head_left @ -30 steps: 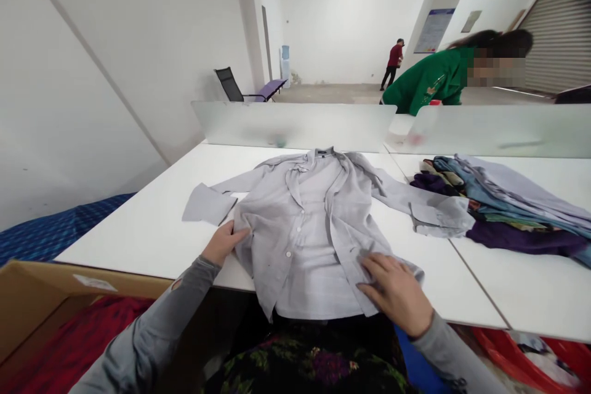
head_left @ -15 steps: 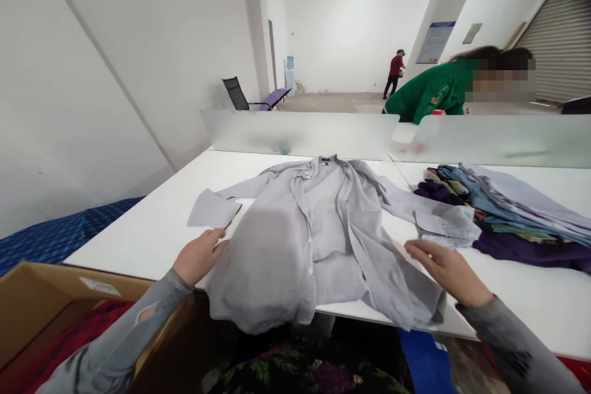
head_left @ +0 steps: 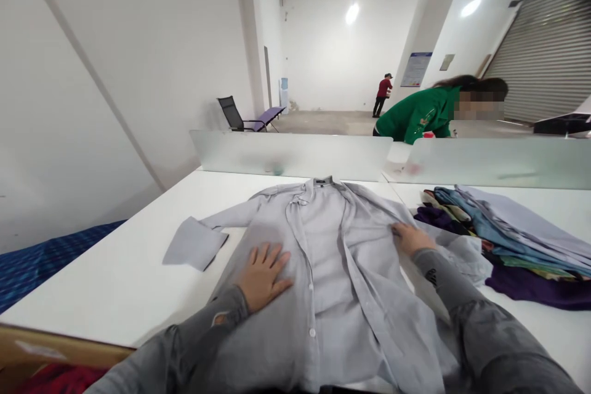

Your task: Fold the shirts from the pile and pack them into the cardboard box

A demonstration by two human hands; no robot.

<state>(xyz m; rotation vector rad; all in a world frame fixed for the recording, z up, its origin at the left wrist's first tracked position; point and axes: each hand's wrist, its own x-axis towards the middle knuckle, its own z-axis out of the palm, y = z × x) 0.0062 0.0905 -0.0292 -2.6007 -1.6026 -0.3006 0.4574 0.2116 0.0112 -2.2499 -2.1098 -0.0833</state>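
Note:
A light grey button-up shirt lies front up on the white table, its collar at the far side and its front partly open. My left hand rests flat on the shirt's left front panel, fingers spread. At the shirt's right side, below the armpit, my right hand has its fingers closed on the edge of the cloth; the fingertips are partly hidden. The left sleeve stretches out to a wide cuff. Part of the right sleeve shows beyond my right wrist.
A pile of folded clothes lies at the right. Frosted dividers run along the table's far edge. A cardboard box with red cloth stands at the lower left. Behind the divider a person in green leans over.
My left hand has moved from beside the shirt onto its front panel. My right hand has gone farther forward to the shirt's side edge. The view has tipped up.

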